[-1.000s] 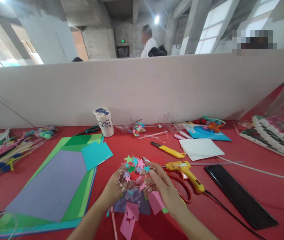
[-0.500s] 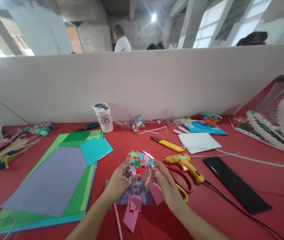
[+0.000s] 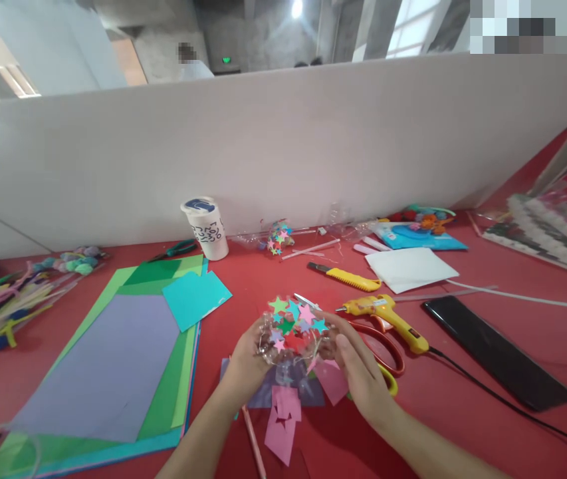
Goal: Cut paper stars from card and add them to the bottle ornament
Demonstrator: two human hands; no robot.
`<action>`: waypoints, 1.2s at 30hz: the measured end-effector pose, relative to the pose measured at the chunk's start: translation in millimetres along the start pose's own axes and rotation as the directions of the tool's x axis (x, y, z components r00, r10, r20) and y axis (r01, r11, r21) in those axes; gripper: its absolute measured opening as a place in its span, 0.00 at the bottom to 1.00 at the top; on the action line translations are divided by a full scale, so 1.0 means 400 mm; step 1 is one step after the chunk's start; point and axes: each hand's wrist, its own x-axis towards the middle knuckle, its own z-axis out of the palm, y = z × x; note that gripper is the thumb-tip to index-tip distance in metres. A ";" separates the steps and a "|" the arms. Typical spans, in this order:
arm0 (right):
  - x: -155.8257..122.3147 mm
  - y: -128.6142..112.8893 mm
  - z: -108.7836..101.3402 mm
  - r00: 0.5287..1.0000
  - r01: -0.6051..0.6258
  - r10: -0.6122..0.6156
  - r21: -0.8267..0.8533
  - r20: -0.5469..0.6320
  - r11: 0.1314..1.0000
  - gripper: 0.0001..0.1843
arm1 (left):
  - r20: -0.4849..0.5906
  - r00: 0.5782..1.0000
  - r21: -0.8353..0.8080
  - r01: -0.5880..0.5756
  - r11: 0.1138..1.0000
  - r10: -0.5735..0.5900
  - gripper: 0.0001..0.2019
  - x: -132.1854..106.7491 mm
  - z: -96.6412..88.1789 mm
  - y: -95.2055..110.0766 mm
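Between my two hands is a clear plastic ornament [image 3: 288,327] covered with small paper stars in green, blue, pink, red and purple. My left hand [image 3: 249,359] grips its left side, fingers curled round the clear plastic. At its right side, my right hand [image 3: 360,366] holds it too, with the fingertips partly hidden behind it. Pink paper scraps [image 3: 283,422] with cut-outs lie below, by a dark purple sheet [image 3: 258,392]. A pink pencil-like stick [image 3: 254,439] rests near my left wrist. Scissors with red handles [image 3: 387,349] lie partly under my right hand.
A yellow glue gun [image 3: 387,319] with a black cord, a yellow cutter knife [image 3: 353,277] and a black phone [image 3: 497,352] lie right. Coloured paper sheets [image 3: 108,366] are stacked left. A white cup [image 3: 207,229] and another starred ornament [image 3: 280,238] stand by the white partition [image 3: 263,146].
The view has shifted, so the hands and table things sit slightly further right in the picture. Both hands keep hold of the starred ornament, with little change in grip.
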 end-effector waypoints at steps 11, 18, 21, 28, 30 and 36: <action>0.002 0.014 -0.007 1.000 -0.005 0.005 0.010 0.019 1.000 0.19 | -0.027 0.999 -0.090 0.033 0.995 -0.035 0.18 -0.013 0.009 -0.003; 0.000 0.002 0.001 0.998 0.009 -0.011 0.045 0.055 0.999 0.18 | -0.010 0.999 -0.098 0.034 0.995 -0.035 0.16 -0.016 0.014 0.005; 0.003 -0.002 0.002 0.999 0.005 -0.007 0.049 0.045 0.999 0.18 | 0.008 0.999 -0.106 0.041 0.993 -0.041 0.12 -0.013 0.015 -0.002; 0.013 -0.041 0.013 0.994 -0.098 0.093 0.091 0.063 0.991 0.17 | 0.084 0.997 -0.113 0.009 0.994 0.000 0.12 -0.010 0.011 0.023; 0.014 -0.057 0.016 0.987 -0.147 0.141 0.086 0.076 0.985 0.17 | 0.115 0.993 -0.105 0.017 0.994 -0.004 0.12 -0.016 0.011 0.038; 0.000 -0.085 0.025 0.960 -0.263 0.255 0.060 0.117 0.963 0.17 | 0.099 0.995 -0.099 0.025 0.995 -0.015 0.19 -0.054 0.007 0.049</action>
